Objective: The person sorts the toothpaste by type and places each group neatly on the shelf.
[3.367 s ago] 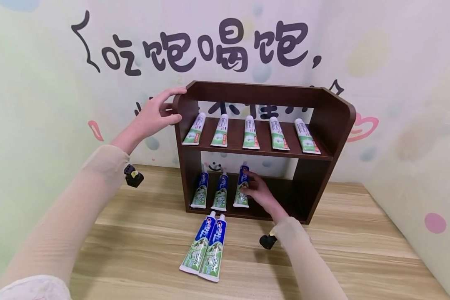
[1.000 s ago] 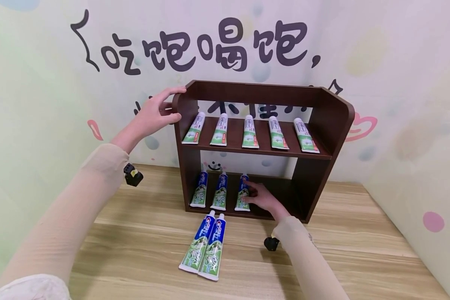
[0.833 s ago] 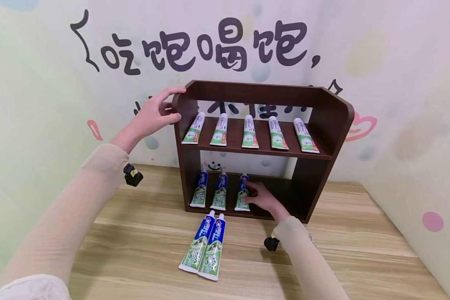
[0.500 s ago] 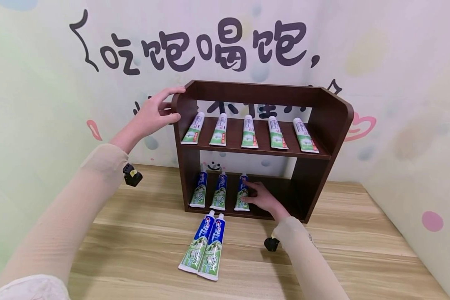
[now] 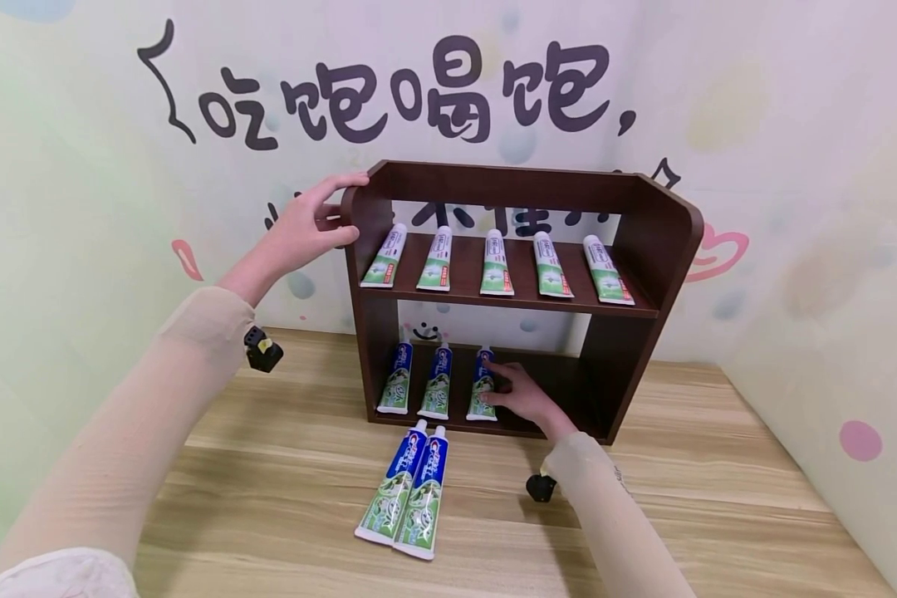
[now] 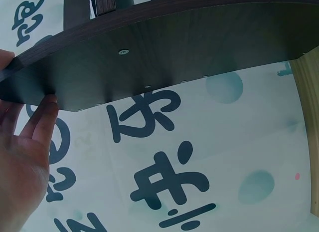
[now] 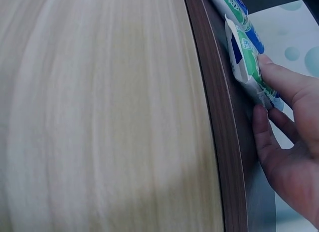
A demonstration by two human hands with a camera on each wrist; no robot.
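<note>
A dark brown two-tier shelf (image 5: 508,186) stands on the table. My left hand (image 5: 304,231) grips its upper left side panel, thumb at the front edge; the left wrist view shows fingertips (image 6: 49,103) against the panel's outer face. My right hand (image 5: 525,392) reaches into the lower tier and pinches a blue and green toothpaste tube (image 5: 479,387), thumb on one side and fingers on the other. This tube lies cap-end back, its flat end near the shelf's front edge. Left of it lie two matching toothpaste tubes (image 5: 437,384), apart from each other.
Several white and green toothpaste tubes (image 5: 497,264) lie spaced along the upper tier. Two more blue and green tubes (image 5: 422,498) lie side by side on the wooden table (image 5: 269,498) before the shelf. A printed wall (image 5: 777,183) stands close behind.
Since the earliest frame, my right hand has brought the pinched tube slightly down and forward, toward the lower tier's front edge. Over the last second nothing visibly moves; my left hand keeps its place.
</note>
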